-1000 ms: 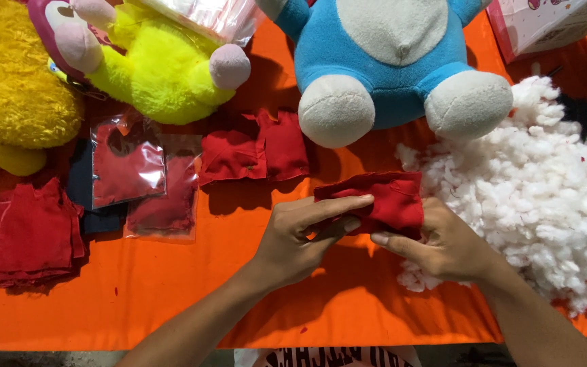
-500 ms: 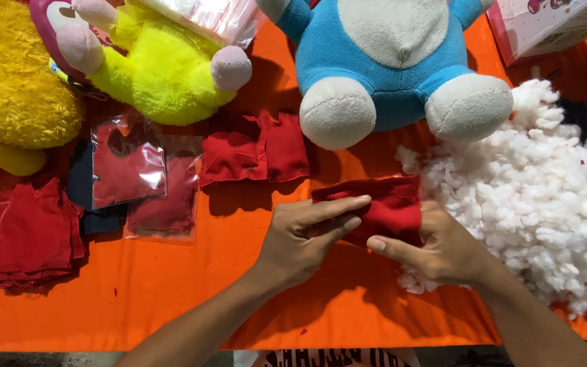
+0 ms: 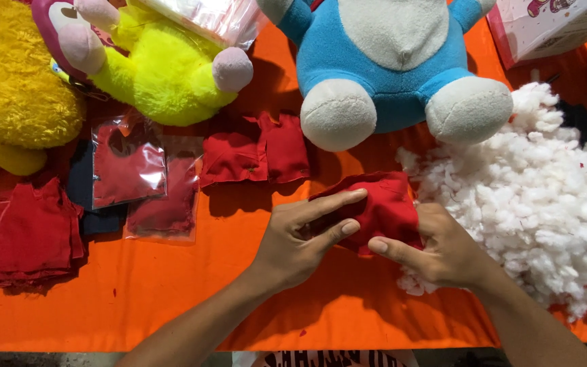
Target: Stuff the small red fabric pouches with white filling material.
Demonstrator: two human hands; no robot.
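Between my hands, little has changed: left hand (image 3: 300, 238) still pinches the red fabric pouch (image 3: 382, 207), right hand (image 3: 443, 248) still grips it beside white stuffing (image 3: 538, 197).

Two bare forearms come in from the bottom edge, no sleeves showing up to where the frame cuts them. Left hand (image 3: 293, 241) and right hand (image 3: 443, 248): no gloves, rings, watch or bracelets on what shows. Nails short and plain, no polish, seen on the left fingers (image 3: 348, 198). At the bottom centre, a strip of the person's garment (image 3: 327, 358), light with dark print; too little of it shows to tell more.
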